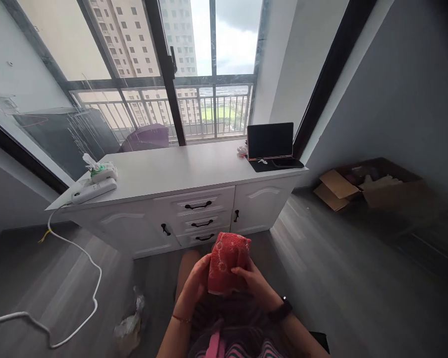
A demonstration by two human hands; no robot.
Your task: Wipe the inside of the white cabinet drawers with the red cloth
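Note:
A folded red towel [229,261] with pale curly markings is held up over my lap, in front of the white cabinet. My left hand [199,278] grips its left edge, the fingers mostly behind the cloth. On the right side my right hand [249,277] pinches it, a finger lying across the front and the others hidden. Both hands are closed on the same cloth.
A white cabinet [179,166] stands ahead, bearing a tablet [270,140], a tissue pack [103,172] and a power strip [94,191]. Its white cable [93,263] runs over the floor at left. A plastic bag [130,328] and an open cardboard box [395,191] sit on the floor.

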